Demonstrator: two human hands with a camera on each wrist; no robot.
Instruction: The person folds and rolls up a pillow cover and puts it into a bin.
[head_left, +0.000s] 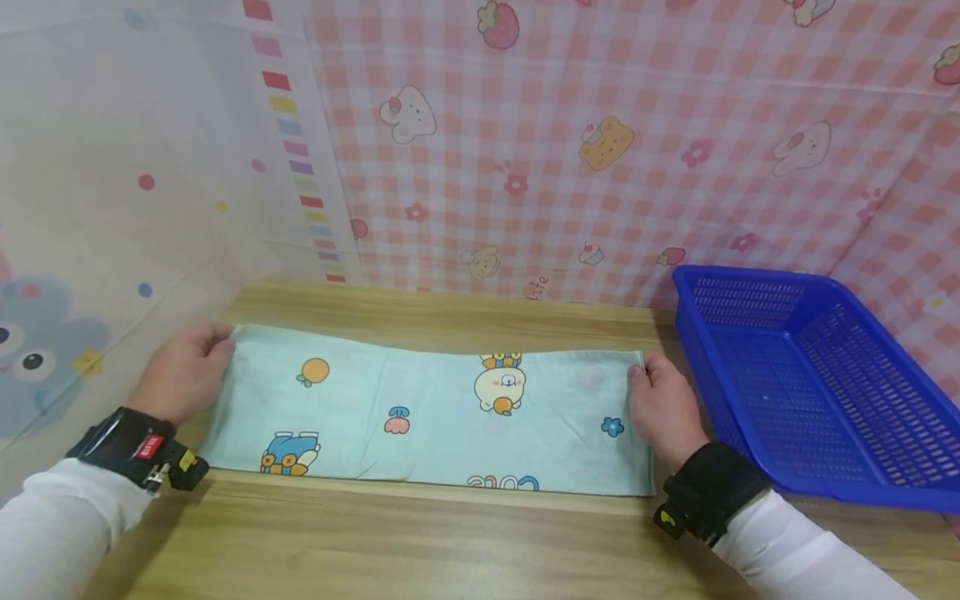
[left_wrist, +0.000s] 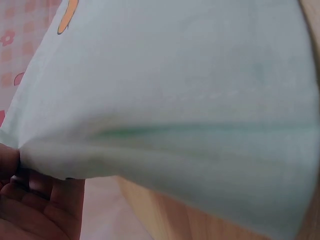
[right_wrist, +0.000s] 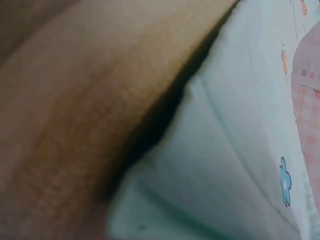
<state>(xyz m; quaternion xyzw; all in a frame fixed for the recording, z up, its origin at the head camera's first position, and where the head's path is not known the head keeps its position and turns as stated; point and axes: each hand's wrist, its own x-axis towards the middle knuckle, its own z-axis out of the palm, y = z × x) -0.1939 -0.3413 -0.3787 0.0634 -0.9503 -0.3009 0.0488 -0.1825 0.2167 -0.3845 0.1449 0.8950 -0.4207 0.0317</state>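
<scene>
A pale mint cloth point(head_left: 442, 417) printed with bears, an orange and flowers lies folded into a long strip across the wooden table. At its far left corner, my left hand point(head_left: 183, 371) pinches the edge between thumb and fingers. In the left wrist view that pinched corner of the cloth point(left_wrist: 165, 85) is drawn up, with a crease running from the fingers point(left_wrist: 40, 200). My right hand point(head_left: 666, 408) grips the right short edge near the far corner. The right wrist view shows the hand point(right_wrist: 75, 115) close up beside the cloth's layered edge; its fingertips are hidden there.
A blue plastic basket point(head_left: 802, 492) with mesh walls stands at the right, close beside my right hand. Pink checked fabric point(head_left: 555, 208) hangs behind the wooden table point(head_left: 375, 533), and a white printed sheet point(head_left: 112, 225) hangs along the left side.
</scene>
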